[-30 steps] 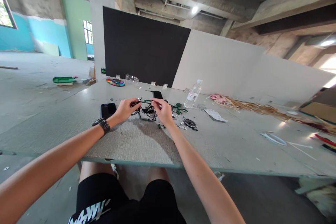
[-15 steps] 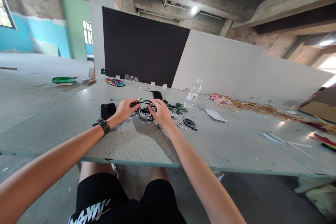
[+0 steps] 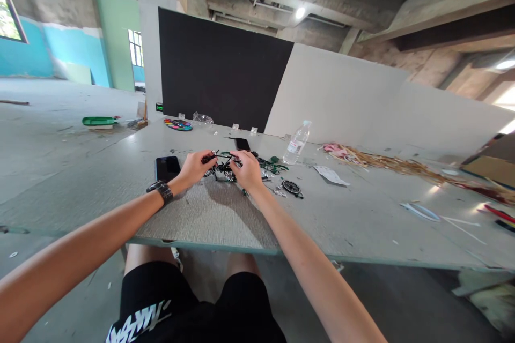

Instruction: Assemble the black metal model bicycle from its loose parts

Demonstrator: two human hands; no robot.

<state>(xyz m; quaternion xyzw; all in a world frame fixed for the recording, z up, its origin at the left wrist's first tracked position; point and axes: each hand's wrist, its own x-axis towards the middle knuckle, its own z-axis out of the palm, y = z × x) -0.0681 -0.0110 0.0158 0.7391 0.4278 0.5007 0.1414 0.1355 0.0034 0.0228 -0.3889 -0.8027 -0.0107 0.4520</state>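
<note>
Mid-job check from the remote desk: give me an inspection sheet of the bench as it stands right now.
Surface: grey table, scuffed, small scraps scattered.
Job's things: small model bicycle, black with green parts, between both hands.
Clutter: loose wheel right of the hands; phone by the left wrist, second phone behind; water bottle upright; paint palette at the far edge; straw-like strips and paper sheet to the right.
Hands: left hand and right hand both pinch the bicycle; watch on the left wrist.
Cables: nothing seen.
Surroundings: black panel and white board behind; bare concrete ceiling.
</note>
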